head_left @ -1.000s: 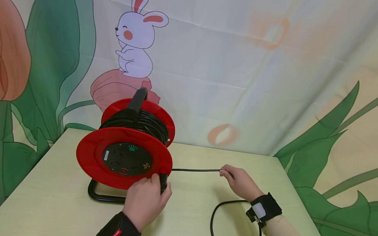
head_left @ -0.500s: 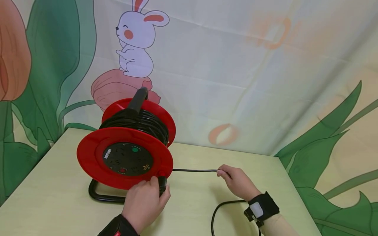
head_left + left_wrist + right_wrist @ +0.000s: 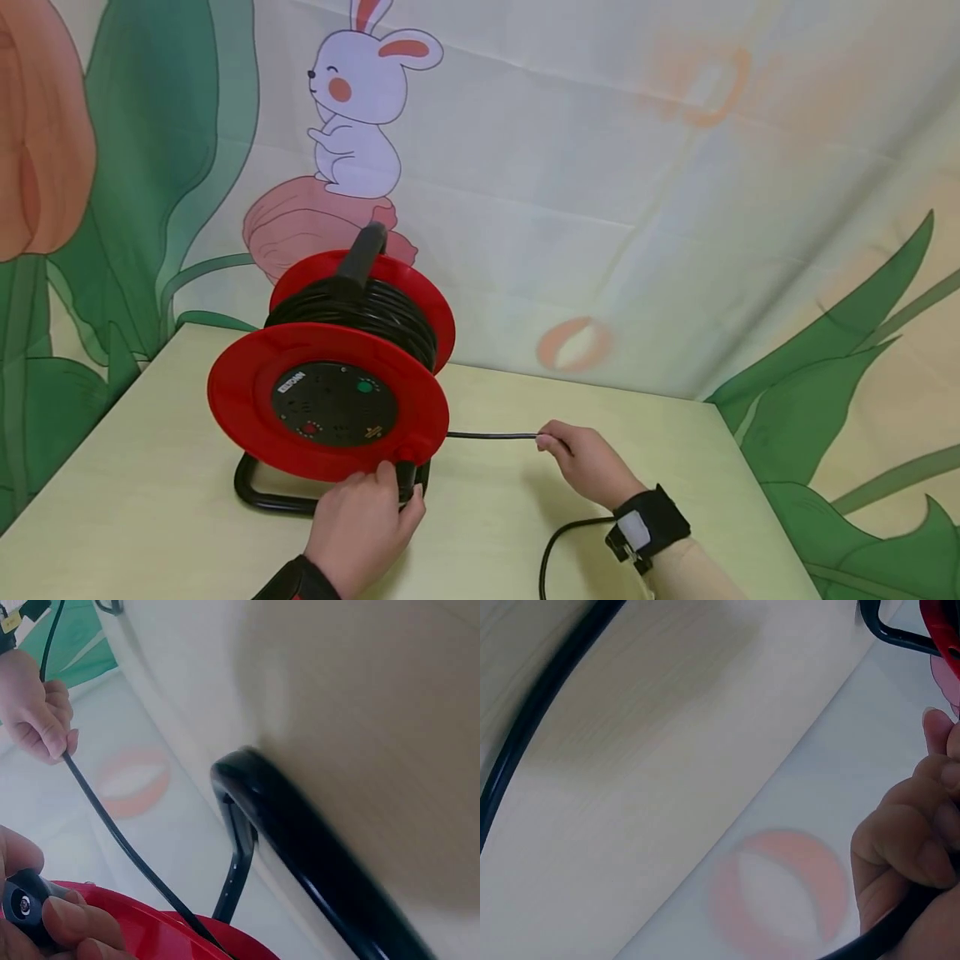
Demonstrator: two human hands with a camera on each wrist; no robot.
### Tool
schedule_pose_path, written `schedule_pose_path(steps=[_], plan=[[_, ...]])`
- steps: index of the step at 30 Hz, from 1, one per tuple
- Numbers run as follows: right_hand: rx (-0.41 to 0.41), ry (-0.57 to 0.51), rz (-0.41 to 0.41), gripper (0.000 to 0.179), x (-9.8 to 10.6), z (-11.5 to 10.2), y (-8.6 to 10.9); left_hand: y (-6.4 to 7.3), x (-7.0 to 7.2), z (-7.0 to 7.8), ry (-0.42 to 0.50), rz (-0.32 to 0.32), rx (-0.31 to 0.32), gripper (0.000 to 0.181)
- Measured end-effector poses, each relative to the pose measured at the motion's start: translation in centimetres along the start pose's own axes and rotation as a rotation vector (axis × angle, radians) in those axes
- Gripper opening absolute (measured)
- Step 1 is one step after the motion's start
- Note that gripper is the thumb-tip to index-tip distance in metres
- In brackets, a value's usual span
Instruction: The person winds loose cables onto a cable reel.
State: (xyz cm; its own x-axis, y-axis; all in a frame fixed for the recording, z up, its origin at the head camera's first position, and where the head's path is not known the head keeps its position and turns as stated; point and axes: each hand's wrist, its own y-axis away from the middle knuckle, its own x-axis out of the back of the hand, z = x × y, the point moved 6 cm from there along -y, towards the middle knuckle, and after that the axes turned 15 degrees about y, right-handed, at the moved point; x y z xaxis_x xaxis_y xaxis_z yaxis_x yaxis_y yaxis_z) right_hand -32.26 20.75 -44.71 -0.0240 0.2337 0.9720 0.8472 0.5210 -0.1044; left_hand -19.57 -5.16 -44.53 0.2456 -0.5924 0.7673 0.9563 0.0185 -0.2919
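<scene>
Hands, both occupied: the left hand (image 3: 358, 523) grips a black knob (image 3: 406, 477) between thumb and fingers; the right hand (image 3: 588, 460) holds a black cable (image 3: 491, 436) in curled fingers. The knob projects from the front red flange near its lower right edge; such an off-centre grip probably gives leverage for rotating the drum. The right hand is well apart from the flange, to the right, presumably to guide the cable and keep it under light tension. The span between hand and reel runs nearly straight in the head view, slightly bowed in the left wrist view. Past the right hand, the cable curves loosely down to the near side.

The cable reel (image 3: 247, 408) lies just beyond the left hand and to the left of the right hand, with black turns wound between its two flanges. Its tubular stand (image 3: 273, 501) rests on the pale table (image 3: 480, 554), likely steadying it. A carrying handle (image 3: 360, 258) rises above the windings, untouched. Behind hangs a printed backdrop (image 3: 525, 167).
</scene>
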Motion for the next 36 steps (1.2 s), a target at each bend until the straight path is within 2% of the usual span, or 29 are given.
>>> schedule_pose_path(steps=[8, 14, 21, 24, 29, 33, 36], plan=[[0.044, 0.019, -0.012, 0.012, -1.4, -1.2, -1.4, 0.6, -0.4, -1.7, 0.008, -0.025, 0.036, 0.033], [0.085, 0.019, -0.012, 0.012, -2.0, -2.5, -2.3, 1.0, -0.6, -3.5, 0.037, -0.078, 0.107, 0.034], [0.093, 0.031, -0.032, 0.014, -2.1, -3.4, -2.7, 1.3, -0.7, -4.8, 0.037, -0.105, 0.147, 0.034], [0.047, 0.015, -0.063, 0.015, -1.8, -2.6, -2.4, 1.4, -0.6, -5.0, 0.041, -0.104, 0.161, 0.034], [-0.113, -0.067, -0.149, 0.021, 0.1, 0.8, -0.7, 1.5, -0.3, -5.3, 0.052, -0.101, 0.191, 0.035], [-0.258, -0.11, -0.176, 0.031, 3.4, 4.3, 1.7, 1.6, -0.3, -5.4, 0.068, -0.115, 0.21, 0.035], [-0.299, -0.084, -0.139, 0.039, 6.7, 6.0, 3.4, 1.6, -0.4, -5.5, 0.073, -0.129, 0.227, 0.034]])
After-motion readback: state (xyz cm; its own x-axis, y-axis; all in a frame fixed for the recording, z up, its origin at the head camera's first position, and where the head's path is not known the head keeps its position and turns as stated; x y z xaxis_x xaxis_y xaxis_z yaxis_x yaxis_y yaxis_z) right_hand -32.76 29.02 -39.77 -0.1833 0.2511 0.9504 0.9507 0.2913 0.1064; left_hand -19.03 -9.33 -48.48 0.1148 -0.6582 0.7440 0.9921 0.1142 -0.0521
